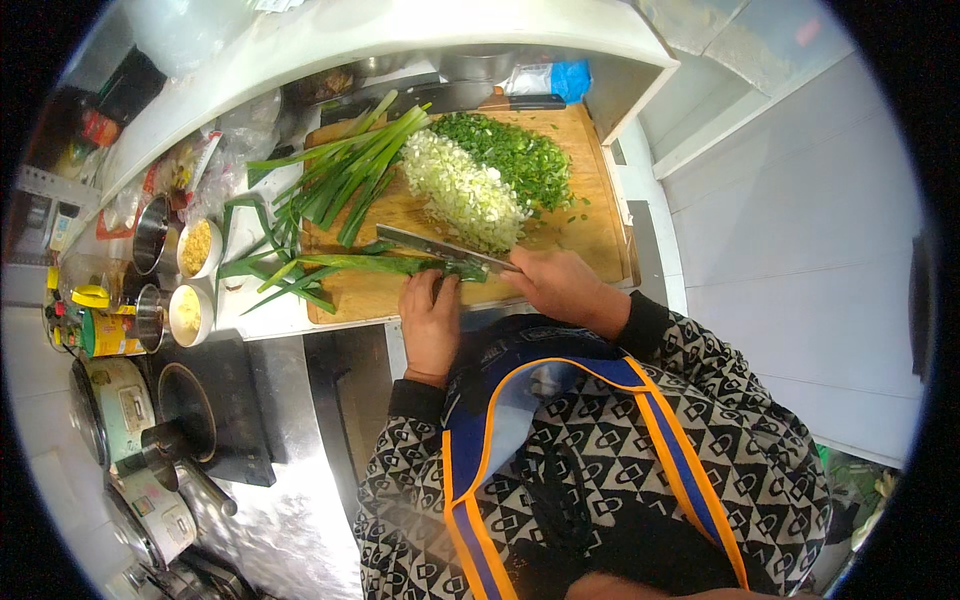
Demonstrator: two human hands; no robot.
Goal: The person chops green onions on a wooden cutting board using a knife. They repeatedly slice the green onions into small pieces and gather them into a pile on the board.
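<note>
My right hand (564,288) is closed round the handle of a kitchen knife (442,246), whose blade lies over the cut end of some green onion leaves (367,262). The fingers of my left hand (430,319) press on these leaves near the front edge of a wooden cutting board (592,262). Behind the blade lies a heap of chopped white stalk (469,191). Next to it, a heap of chopped green leaves (521,154) spreads to the right. More uncut green onion leaves (352,169) rest on the board's left side. The handle itself is mostly hidden in my fist.
Left of the board stand two white bowls, one with yellowish minced food (196,248), and two metal bowls (151,318). A black cooktop (217,412) lies at lower left. Another knife handle (532,102) lies behind the board, beneath a white shelf (420,26).
</note>
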